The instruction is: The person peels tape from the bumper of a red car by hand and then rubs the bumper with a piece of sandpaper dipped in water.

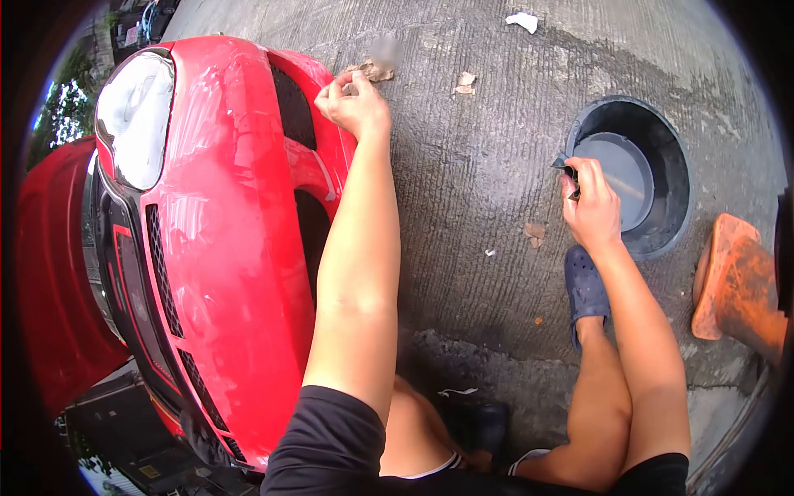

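Observation:
My left hand [357, 105] is raised beside the lower edge of the red car bumper [236, 149]. Its fingers are curled and pinched together, and what they hold, if anything, I cannot make out. At the near rim of a round black tub [676, 194], my right hand [594, 202] grips a small dark folded piece [569, 165] that looks like sandpaper. One corner of this piece sticks out past the thumb and fingers. Cloudy grey water [620, 169] lies in the tub. Whitish streaks and a wet sheen show on the bumper.
A headlight [136, 120] and a raised red hood [66, 273] are at the left. An orange traffic cone [736, 277] lies at the right. Brown scraps [535, 234] and a white scrap [522, 22] lie on the wet ridged concrete. My blue clog [585, 285] is beside the tub.

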Tool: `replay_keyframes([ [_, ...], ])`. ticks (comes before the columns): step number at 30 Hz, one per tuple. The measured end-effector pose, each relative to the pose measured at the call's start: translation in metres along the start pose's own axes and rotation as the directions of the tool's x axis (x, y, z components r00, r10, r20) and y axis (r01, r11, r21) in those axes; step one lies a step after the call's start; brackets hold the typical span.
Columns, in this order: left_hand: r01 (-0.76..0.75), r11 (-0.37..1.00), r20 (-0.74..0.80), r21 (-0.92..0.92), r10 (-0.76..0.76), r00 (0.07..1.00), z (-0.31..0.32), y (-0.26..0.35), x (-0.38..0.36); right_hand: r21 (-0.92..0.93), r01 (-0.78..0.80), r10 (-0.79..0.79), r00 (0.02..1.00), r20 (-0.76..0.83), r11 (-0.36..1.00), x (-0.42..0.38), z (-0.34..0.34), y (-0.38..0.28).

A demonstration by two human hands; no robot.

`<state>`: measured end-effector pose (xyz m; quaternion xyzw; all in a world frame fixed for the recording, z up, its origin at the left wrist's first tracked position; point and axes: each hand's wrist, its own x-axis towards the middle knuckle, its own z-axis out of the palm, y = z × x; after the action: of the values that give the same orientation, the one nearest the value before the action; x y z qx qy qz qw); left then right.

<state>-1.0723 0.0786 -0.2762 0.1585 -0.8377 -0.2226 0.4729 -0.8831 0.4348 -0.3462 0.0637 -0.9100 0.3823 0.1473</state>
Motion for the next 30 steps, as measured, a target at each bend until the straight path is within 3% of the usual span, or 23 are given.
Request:
replay_keyframes([
  [2, -0.243, 0.963, -0.034, -0.118, 0.241, 0.97, 0.001, 0.013, -0.001, -0.005, -0.005, 0.005, 1.0, 0.005, 1.0, -0.001, 0.0, -0.001],
  [3, 0.118, 0.902, 0.189, -0.415, -0.041, 0.981, -0.011, 0.027, -0.014, -0.005, -0.006, 0.006, 1.0, 0.009, 1.0, -0.001, 0.001, 0.0],
  [5, 0.215, 0.756, 0.299, -0.619, -0.026, 0.954, -0.052, 0.047, -0.051, 0.002, -0.004, 0.004, 1.0, 0.01, 1.0, 0.002, 0.0, 0.0],
  [6, 0.33, 0.702, 0.342, -0.631, -0.13, 0.931, -0.079, 0.048, -0.07, 0.009, -0.006, 0.005, 1.0, 0.012, 1.0, 0.001, 0.0, 0.0],
  [8, 0.431, 0.742, 0.234, -0.513, -0.362, 0.902, -0.118, 0.002, -0.107, 0.015, -0.012, 0.012, 1.0, 0.014, 1.0, 0.002, -0.001, 0.0],
  [9, 0.499, 0.791, 0.169, -0.353, -0.471, 0.866, -0.14, -0.028, -0.117, 0.015, -0.016, 0.016, 1.0, 0.017, 1.0, 0.001, -0.001, 0.0],
  [10, 0.449, 0.832, 0.063, -0.326, -0.455, 0.888, -0.158, -0.024, -0.12, 0.014, -0.022, 0.021, 1.0, 0.02, 1.0, 0.001, -0.001, 0.001],
  [12, 0.538, 0.812, -0.014, -0.227, -0.555, 0.832, -0.181, -0.061, -0.121, 0.015, -0.019, 0.019, 1.0, 0.015, 1.0, 0.0, -0.001, 0.001],
  [14, 0.525, 0.841, 0.028, -0.129, -0.526, 0.85, -0.186, -0.088, -0.116, 0.02, -0.018, 0.018, 1.0, 0.011, 1.0, 0.001, -0.001, 0.0],
  [16, 0.345, 0.924, 0.031, 0.167, -0.355, 0.934, -0.172, -0.085, -0.11, 0.027, -0.016, 0.016, 1.0, 0.001, 0.999, 0.001, -0.002, -0.001],
  [21, 0.569, 0.814, -0.331, -0.118, -0.572, 0.75, -0.147, -0.054, -0.088, 0.017, -0.019, 0.018, 1.0, 0.017, 1.0, 0.001, -0.001, 0.002],
  [30, 0.607, 0.792, -0.396, -0.069, -0.58, 0.711, -0.141, -0.053, -0.085, 0.014, -0.029, 0.028, 0.999, 0.021, 0.999, 0.0, -0.001, 0.001],
])
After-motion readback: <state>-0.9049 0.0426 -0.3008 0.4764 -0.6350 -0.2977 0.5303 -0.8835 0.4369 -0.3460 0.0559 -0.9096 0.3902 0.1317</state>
